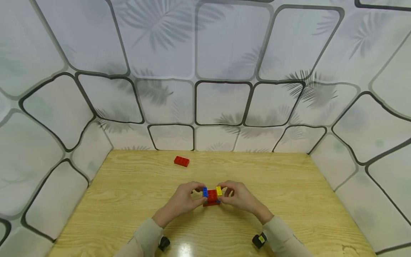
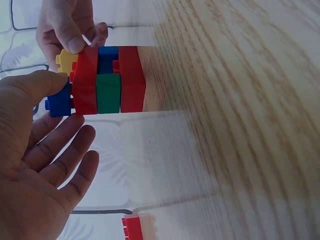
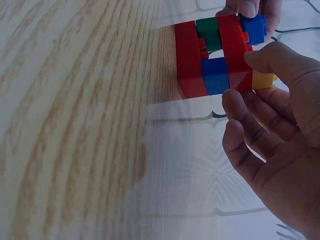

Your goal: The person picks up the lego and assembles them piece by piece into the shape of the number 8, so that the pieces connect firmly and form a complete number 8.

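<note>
A small stack of toy building bricks stands on the table between the two hands. At its base is a red brick (image 2: 132, 82), with a green brick (image 2: 108, 94) and a blue brick (image 3: 215, 76) above it and a gap between them. Another red brick (image 1: 212, 195) bridges these two. On top sit a smaller blue brick (image 1: 204, 192) at left and a yellow brick (image 1: 219, 191) at right. My left hand (image 1: 184, 198) pinches the top blue brick between thumb and fingers. With thumb and fingers, my right hand (image 1: 239, 195) pinches the yellow brick, its thumb close against the upper red brick.
A loose red brick (image 1: 181, 161) lies farther back on the wooden table (image 1: 257, 171), left of the stack. Patterned cloth walls (image 1: 221, 103) enclose the table at the back and sides. Dark wrist devices (image 1: 259, 240) hang under both sleeves.
</note>
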The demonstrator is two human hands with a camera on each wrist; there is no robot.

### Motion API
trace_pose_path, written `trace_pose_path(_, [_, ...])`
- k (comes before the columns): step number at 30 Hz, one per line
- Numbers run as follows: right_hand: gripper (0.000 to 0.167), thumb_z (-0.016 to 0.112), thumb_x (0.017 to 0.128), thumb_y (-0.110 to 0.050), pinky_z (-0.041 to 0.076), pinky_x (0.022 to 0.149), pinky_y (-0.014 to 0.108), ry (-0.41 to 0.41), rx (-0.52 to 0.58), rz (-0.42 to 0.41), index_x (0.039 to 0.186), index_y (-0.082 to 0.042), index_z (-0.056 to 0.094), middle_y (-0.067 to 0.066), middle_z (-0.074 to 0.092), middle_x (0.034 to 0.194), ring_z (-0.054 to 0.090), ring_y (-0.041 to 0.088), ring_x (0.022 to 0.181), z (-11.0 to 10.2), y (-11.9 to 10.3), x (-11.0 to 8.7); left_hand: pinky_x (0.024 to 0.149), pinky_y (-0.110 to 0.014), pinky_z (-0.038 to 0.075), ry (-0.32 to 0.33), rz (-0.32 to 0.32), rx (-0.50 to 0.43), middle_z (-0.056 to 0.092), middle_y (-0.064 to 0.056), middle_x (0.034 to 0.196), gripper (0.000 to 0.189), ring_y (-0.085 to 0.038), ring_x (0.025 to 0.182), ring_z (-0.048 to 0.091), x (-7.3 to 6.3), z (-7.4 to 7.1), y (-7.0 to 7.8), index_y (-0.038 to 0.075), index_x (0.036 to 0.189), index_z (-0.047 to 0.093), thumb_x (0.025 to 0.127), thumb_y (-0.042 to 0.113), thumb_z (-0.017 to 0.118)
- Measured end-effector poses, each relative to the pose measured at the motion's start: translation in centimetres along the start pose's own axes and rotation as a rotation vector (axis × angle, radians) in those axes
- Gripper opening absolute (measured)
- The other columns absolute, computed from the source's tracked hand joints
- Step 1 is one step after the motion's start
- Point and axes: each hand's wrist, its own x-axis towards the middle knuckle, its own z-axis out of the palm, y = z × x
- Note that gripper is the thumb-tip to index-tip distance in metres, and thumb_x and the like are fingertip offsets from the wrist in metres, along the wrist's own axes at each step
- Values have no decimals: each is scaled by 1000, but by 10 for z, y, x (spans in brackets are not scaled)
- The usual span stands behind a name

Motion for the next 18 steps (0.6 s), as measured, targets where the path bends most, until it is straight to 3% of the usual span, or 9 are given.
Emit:
trace_pose_path(9, [44,78,97,-23,56,69,25,12,27,18,135,-3,68,9,74,117,66,5,85,2,1,0,82,-38,59,-19,-38,23,77,-4,109,30,-23,97,73,0,-1,0,8,120,72,94,21,81])
trace_pose_path(18, [46,78,97,-23,55,70,25,8,42,31,136,-2,67,10,73,121,66,7,88,1,-1,-1,81,-33,59,-29,-16,26,78,-4,111,28,-24,97,73,3,-1,0,8,118,73,93,20,82])
